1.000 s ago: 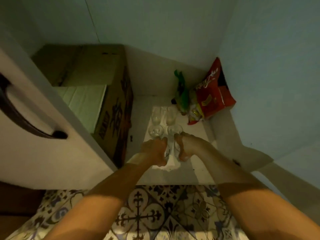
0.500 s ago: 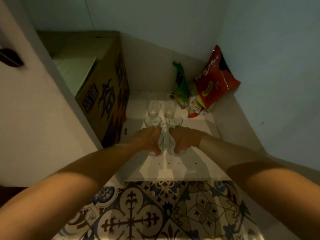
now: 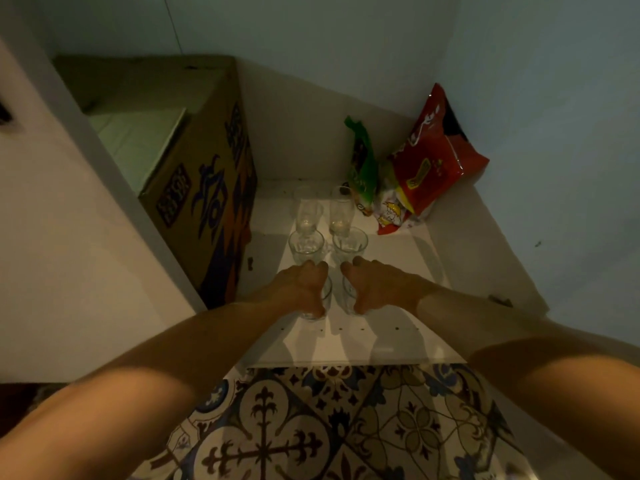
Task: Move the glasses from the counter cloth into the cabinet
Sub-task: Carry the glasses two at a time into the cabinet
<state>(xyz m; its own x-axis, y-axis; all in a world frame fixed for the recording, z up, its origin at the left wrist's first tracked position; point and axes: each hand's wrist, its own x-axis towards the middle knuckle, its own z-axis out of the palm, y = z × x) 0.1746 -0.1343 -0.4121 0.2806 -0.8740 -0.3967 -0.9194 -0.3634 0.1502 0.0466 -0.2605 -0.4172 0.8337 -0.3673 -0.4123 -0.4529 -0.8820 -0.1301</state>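
Dim white cabinet shelf (image 3: pixel 398 344) filled mid-frame above patterned floor tiles (image 3: pixel 277 427). Left hand (image 3: pixel 299 289) and right hand (image 3: pixel 372 289) each wrapped a clear glass: left glass (image 3: pixel 320 306), right glass (image 3: pixel 346 296), seemingly resting on the shelf. Four more glasses (image 3: pixel 306 242) stood behind. Cardboard box (image 3: pixel 194 188) sat left; crinkled red snack bag (image 3: pixel 433 161) upper right.

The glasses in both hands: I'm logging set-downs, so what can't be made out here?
Head view only:
- Left glass: mostly covered by the left hand; whether its base touches the shelf is unclear.
- Right glass: mostly covered by the right hand; its contact is unclear too.
- Cardboard box: print too dim to read.
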